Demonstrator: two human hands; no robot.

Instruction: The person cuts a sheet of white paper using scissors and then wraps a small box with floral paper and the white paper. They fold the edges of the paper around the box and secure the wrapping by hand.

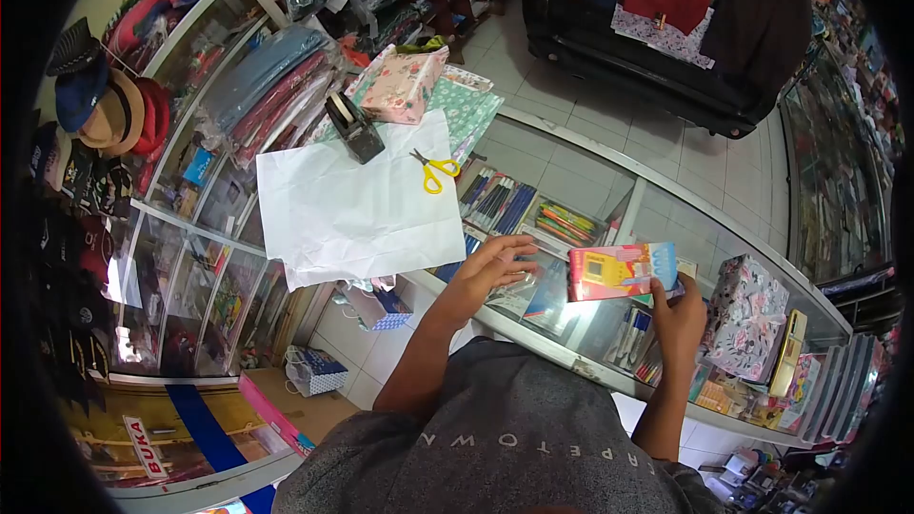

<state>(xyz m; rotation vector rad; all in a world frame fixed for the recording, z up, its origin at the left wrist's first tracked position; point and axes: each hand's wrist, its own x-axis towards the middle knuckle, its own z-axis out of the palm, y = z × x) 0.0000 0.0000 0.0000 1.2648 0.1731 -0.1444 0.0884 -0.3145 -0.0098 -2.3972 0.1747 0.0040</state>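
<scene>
My right hand [682, 312] grips a small pink, yellow and blue box [614, 272] by its right end, above the glass counter. A yellow handheld game device seems to be printed on the box's face. To the left of the box, my left hand [497, 265] is open and empty over the glass, its fingers stretched toward the box but apart from it. A large sheet of white paper [357, 214] lies left of that hand. Yellow-handled scissors [435, 172] and a black tape dispenser [356, 129] rest on the paper.
Behind the paper are a floral pink box [400, 82] and green patterned wrapping paper [457, 109]. Pens [500, 202] show under the counter glass [581, 157]. A wrapped floral package [747, 309] stands at the right. Beyond the counter is a parked black car [609, 67].
</scene>
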